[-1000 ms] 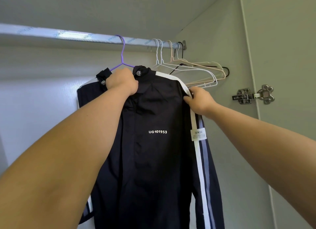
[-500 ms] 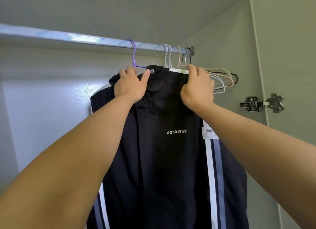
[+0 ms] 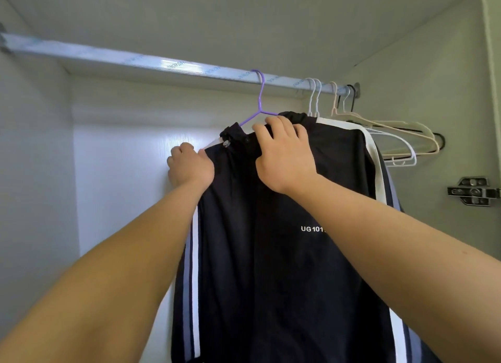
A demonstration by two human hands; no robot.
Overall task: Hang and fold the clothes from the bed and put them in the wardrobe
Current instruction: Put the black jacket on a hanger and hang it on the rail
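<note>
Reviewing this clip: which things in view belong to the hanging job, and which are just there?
In the job: navy jacket; purple hanger carrying it; wardrobe rail; left hand gripping the jacket's shoulder; right hand gripping its collar.
Just there: empty hangers bunched at the rail's right end; door hinge.

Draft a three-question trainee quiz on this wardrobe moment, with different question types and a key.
1. True or false: the purple hanger is hooked over the rail.
2. Where are the empty hangers relative to the dark jacket? A) on the rail, to its left B) on the rail, to its right C) lying on the wardrobe floor
3. Fill in: the left hand grips the jacket's shoulder edge, while the right hand holds its ____.
Key: 1 true; 2 B; 3 collar.
</note>
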